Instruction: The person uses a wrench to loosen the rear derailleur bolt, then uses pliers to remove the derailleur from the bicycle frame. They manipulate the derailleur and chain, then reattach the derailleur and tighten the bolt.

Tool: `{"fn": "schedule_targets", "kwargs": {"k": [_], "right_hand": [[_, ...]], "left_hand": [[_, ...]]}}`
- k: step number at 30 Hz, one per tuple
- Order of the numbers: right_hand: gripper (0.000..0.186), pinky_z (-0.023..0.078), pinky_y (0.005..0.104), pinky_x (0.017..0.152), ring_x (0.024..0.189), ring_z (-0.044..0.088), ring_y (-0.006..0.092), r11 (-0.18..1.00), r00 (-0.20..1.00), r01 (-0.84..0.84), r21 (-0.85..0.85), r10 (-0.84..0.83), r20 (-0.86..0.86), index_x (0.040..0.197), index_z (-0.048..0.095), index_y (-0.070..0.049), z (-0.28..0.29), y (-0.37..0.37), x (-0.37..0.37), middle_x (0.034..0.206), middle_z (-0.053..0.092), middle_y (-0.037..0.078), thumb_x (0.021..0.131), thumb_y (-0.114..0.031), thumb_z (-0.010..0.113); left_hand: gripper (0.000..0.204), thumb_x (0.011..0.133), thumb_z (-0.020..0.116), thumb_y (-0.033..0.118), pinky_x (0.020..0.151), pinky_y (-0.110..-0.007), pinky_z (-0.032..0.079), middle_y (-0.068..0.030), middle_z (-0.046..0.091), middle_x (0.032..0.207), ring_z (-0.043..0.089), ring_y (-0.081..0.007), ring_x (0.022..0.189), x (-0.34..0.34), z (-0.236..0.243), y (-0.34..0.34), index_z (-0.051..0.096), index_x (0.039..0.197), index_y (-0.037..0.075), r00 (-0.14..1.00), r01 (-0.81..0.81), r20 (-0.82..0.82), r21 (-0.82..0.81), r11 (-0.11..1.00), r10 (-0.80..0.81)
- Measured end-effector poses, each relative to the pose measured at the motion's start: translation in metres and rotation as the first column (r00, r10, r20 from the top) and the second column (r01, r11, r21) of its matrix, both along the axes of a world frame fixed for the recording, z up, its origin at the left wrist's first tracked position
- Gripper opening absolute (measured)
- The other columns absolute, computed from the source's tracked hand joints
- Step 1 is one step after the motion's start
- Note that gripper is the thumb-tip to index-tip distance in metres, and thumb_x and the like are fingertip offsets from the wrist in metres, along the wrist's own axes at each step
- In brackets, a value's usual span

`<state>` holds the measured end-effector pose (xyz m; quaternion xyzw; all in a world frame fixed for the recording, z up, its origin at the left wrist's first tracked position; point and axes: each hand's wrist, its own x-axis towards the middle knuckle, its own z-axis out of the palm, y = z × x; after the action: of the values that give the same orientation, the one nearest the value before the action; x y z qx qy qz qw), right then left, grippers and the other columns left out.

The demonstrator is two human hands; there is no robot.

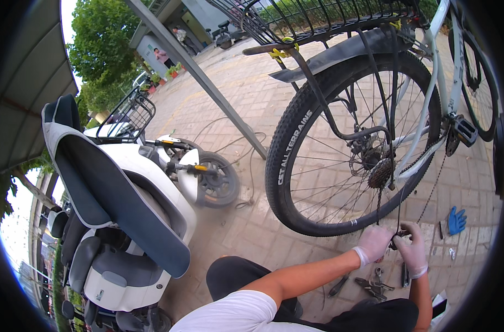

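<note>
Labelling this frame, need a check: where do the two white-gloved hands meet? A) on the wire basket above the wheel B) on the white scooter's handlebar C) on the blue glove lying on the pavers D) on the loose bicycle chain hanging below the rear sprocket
D: the left hand and right hand pinch together on the dark bicycle chain hanging beneath the rear sprocket cluster; the blue glove lies apart on the brick pavers.

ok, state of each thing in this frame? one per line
bicycle: upright, rear wheel on the paving
chain: hangs slack below the cassette, lower end between both hands
left hand: gloved, pinching the chain
right hand: gloved, closed on the chain
blue glove: lying unworn on the ground
tools: lying loose on the paving
scooter: parked, seat covered
</note>
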<state>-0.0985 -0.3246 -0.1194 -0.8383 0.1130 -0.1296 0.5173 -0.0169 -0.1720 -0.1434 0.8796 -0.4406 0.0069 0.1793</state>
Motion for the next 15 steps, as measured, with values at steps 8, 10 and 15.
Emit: {"fn": "schedule_targets", "kwargs": {"k": [8, 10, 15], "right_hand": [[0.011, 0.047, 0.0412, 0.063, 0.070, 0.061, 0.0339, 0.954, 0.997, -0.014, -0.299, 0.038, 0.074, 0.081, 0.061, 0.003, 0.020, 0.016, 0.027, 0.077, 0.062, 0.019, 0.082, -0.006, 0.065], [0.010, 0.046, 0.0427, 0.062, 0.069, 0.060, 0.0361, 0.950, 0.997, -0.023, -0.311, 0.044, 0.062, 0.082, 0.061, 0.003, 0.021, 0.019, 0.030, 0.077, 0.061, 0.021, 0.084, -0.007, 0.064], [0.009, 0.046, 0.0431, 0.061, 0.069, 0.060, 0.0383, 0.972, 0.993, 0.110, -0.206, -0.102, 0.051, 0.083, 0.062, 0.002, 0.014, 0.015, 0.026, 0.074, 0.061, 0.021, 0.087, -0.007, 0.062]], "left_hand": [[0.008, 0.081, 0.059, 0.015, 0.062, -0.042, 0.047, -0.0108, 0.063, 0.082, 0.065, -0.0288, 0.071, 0.002, 0.001, 0.001, 0.066, 0.082, 0.012, 0.999, -0.010, 0.037, 0.087, 0.996, 0.007], [0.008, 0.081, 0.060, 0.016, 0.063, -0.043, 0.048, -0.0110, 0.063, 0.082, 0.065, -0.0292, 0.071, 0.002, 0.008, 0.003, 0.066, 0.082, 0.012, 1.000, -0.018, 0.004, 0.062, 0.998, 0.017], [0.009, 0.079, 0.062, 0.020, 0.063, -0.044, 0.051, -0.0123, 0.064, 0.079, 0.066, -0.0303, 0.071, 0.010, 0.027, 0.011, 0.066, 0.081, 0.012, 0.992, 0.053, -0.119, 0.106, 0.993, -0.040]]}}
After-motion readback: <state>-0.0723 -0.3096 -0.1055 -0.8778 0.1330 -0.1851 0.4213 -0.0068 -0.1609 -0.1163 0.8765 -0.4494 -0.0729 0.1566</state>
